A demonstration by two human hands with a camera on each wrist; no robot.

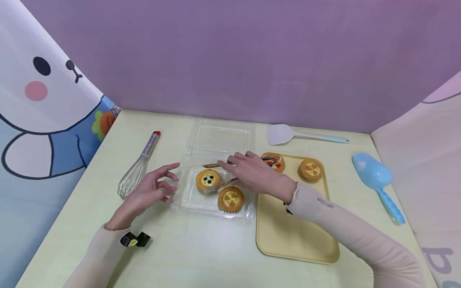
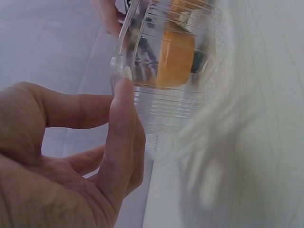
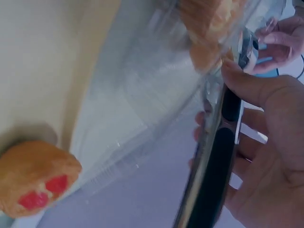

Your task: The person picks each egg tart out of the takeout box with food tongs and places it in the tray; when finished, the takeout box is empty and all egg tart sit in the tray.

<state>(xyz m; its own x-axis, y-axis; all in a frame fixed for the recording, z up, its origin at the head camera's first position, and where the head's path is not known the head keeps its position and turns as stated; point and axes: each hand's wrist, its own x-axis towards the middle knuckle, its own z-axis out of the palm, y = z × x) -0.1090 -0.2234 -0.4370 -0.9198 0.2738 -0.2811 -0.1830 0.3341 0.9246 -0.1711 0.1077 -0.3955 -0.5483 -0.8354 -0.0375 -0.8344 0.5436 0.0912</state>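
Note:
My right hand (image 1: 253, 172) grips metal tongs with black handles (image 3: 223, 161) above a clear plastic box (image 1: 187, 196). The tongs' tips reach into the box around a round tart with dark berries (image 1: 208, 180). Whether they squeeze it I cannot tell. In front of it in the box lies a tart with a fan-shaped pattern (image 1: 231, 199). At the box's left rim is my left hand (image 1: 151, 188), its fingers loosely bent. In the left wrist view, its fingertips are at the rim, and contact is unclear. The hinged lid (image 1: 221, 138) lies folded back, away from me.
Right of the box lies a yellow tray (image 1: 288, 236) bearing a red-topped tart (image 1: 275, 162) and a fan-patterned tart (image 1: 311, 169). A whisk (image 1: 138, 168) lies left, a spatula (image 1: 282, 134) behind the tray, and a blue scoop (image 1: 374, 174) far right. A purple wall closes the back.

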